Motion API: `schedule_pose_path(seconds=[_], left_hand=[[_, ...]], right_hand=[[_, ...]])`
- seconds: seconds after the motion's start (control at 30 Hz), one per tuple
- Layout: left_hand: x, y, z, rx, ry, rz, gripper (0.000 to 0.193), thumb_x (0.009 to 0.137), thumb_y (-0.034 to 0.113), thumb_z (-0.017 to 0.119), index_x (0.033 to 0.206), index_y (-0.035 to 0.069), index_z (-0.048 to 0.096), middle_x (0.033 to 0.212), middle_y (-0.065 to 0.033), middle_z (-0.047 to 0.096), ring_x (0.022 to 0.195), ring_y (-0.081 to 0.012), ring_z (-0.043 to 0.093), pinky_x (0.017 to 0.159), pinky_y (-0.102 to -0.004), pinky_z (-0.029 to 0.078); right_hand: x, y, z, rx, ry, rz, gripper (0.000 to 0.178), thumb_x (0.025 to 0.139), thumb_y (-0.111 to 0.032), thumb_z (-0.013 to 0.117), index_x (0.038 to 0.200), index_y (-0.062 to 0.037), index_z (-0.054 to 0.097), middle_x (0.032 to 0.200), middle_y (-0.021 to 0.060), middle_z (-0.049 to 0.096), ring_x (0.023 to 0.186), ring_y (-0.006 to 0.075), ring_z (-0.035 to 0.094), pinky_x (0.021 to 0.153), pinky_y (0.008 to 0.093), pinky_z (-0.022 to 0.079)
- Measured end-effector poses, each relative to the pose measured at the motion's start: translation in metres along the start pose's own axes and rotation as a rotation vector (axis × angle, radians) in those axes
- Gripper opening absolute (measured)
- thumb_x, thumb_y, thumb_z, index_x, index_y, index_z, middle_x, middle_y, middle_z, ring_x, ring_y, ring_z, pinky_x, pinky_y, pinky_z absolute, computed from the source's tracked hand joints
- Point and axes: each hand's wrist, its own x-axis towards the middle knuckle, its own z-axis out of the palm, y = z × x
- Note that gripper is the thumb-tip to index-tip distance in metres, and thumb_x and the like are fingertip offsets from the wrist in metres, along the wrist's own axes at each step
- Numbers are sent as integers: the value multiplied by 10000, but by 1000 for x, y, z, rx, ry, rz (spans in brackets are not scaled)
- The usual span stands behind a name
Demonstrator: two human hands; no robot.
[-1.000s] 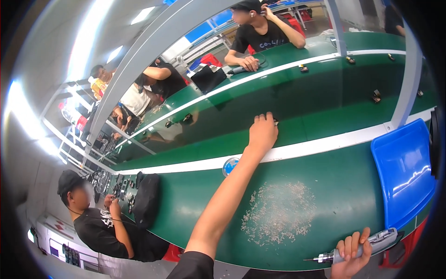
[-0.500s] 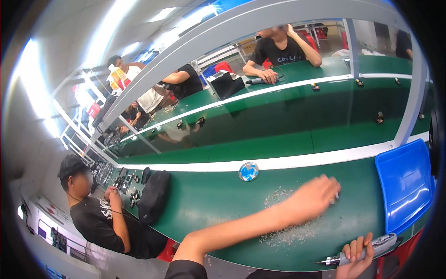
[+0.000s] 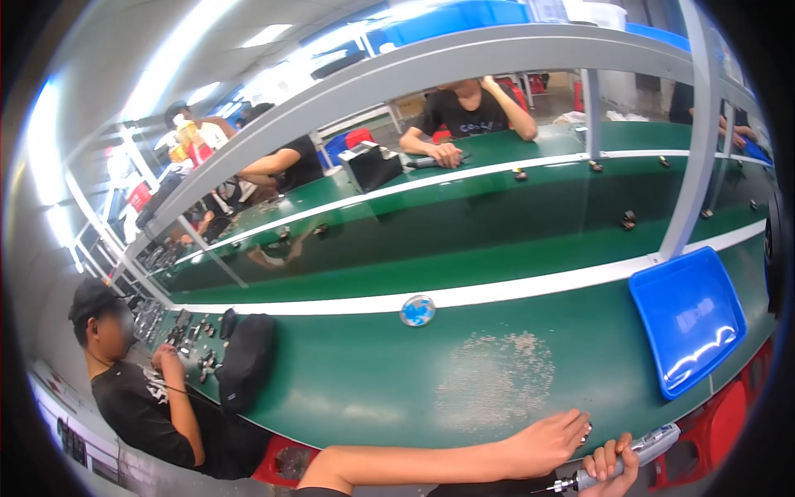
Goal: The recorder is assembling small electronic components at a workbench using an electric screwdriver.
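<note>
My left hand (image 3: 546, 445) reaches across the near edge of the green workbench with its fingers closed on a small dark, shiny piece (image 3: 587, 431) whose kind I cannot make out. Just right of it, my right hand (image 3: 611, 469) is wrapped around a grey electric screwdriver (image 3: 654, 445). The screwdriver's bit points left, beneath my left wrist. Beyond my left hand, many tiny silvery screws (image 3: 497, 381) lie spread over the bench. A round clear dish (image 3: 417, 311) with blue contents stands near the bench's far white rail.
An empty blue tray (image 3: 689, 323) lies at the right. A black bag (image 3: 246, 364) and dark small parts lie at the left, beside a seated person (image 3: 141, 389). Past the white rail runs a conveyor (image 3: 431, 224) carrying small parts. Grey frame posts (image 3: 696, 166) rise over it.
My left hand has drawn back from over the screws toward the near edge, close to the screwdriver. The screws are uncovered. My view has turned somewhat to the right.
</note>
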Motion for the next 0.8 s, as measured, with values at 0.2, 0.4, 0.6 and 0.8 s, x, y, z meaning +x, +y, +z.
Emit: schedule_pose_path(seconds=[0.2, 0.4, 0.6, 0.8], left_hand=[[7, 7, 12, -32, -103, -98, 341, 720, 57, 591, 998, -142, 594, 1083, -204, 574, 937, -267, 541, 767, -300, 505], [6, 12, 23, 100, -41, -70, 287, 697, 64, 594, 911, -127, 617, 970, -192, 611, 872, -245, 567, 692, -296, 506], [1, 10, 26, 241, 186, 3, 146, 656, 128, 583, 653, -16, 555, 692, -80, 519, 738, -209, 512, 549, -276, 439], [2, 10, 18, 272, 202, 43, 194, 627, 192, 581, 599, 20, 496, 600, -60, 485, 685, -196, 503, 478, -273, 394]], right_hand=[[-5, 9, -2, -88, 110, -1, 87, 906, -102, 502, 847, -39, 510, 587, -7, 374, 514, 98, 353, 541, 239, 313], [-6, 18, -3, -100, 191, 32, 95, 884, -122, 532, 820, -57, 503, 630, 3, 376, 588, 115, 366, 597, 258, 325], [-5, 24, 5, -159, 384, 19, 120, 887, -136, 528, 806, -69, 469, 717, 22, 401, 703, 136, 405, 703, 278, 353], [-4, 26, -2, -172, 301, -23, 94, 897, -127, 514, 846, -52, 491, 734, 36, 444, 724, 149, 441, 742, 286, 372]])
